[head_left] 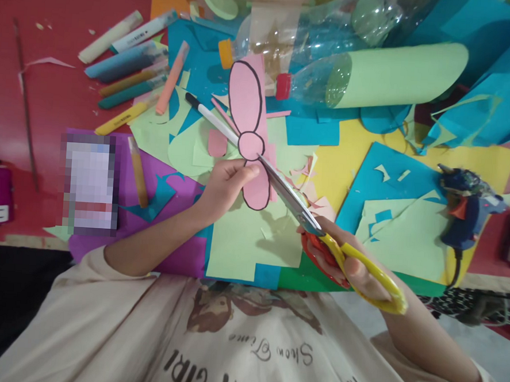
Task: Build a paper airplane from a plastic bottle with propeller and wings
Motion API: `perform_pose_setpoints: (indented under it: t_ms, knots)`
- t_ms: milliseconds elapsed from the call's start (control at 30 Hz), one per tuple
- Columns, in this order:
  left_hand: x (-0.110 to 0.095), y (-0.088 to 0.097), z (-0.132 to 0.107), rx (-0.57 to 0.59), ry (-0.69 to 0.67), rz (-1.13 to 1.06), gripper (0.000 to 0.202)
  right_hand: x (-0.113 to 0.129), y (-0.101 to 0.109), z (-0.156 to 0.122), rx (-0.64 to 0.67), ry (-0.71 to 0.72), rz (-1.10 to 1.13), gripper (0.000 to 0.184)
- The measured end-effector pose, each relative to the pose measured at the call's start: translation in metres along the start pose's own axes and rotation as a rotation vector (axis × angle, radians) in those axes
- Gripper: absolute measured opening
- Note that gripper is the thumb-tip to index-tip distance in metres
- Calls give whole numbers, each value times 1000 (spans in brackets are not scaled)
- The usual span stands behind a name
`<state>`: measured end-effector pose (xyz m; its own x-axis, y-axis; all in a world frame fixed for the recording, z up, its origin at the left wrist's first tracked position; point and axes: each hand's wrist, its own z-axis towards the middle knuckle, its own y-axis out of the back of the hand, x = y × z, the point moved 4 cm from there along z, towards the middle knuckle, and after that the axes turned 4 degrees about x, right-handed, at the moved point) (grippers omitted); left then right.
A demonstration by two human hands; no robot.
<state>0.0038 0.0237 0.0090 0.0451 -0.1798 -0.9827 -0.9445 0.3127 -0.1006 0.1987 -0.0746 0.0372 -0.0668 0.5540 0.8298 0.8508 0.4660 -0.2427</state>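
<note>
My left forearm slanted up from the lower left of the frame, and that hand (220, 192) was pinched closed, thumb on top, on a pink paper bow (245, 95) at the centre. From the lower right, my right hand (364, 278) was curled through the handles of the scissors (287, 193), their blades slanting up and left to the bow's round middle.
</note>
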Motion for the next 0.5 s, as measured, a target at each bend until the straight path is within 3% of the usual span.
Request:
perform_pose_setpoints:
  t_ms: [300, 500]
  knots:
    - [4, 1, 0, -10, 40, 13, 41, -2, 0, -1, -9, -35, 11, 78]
    - [5, 3, 1, 3, 64, 8, 43, -3, 2, -3, 60, -44, -47, 77]
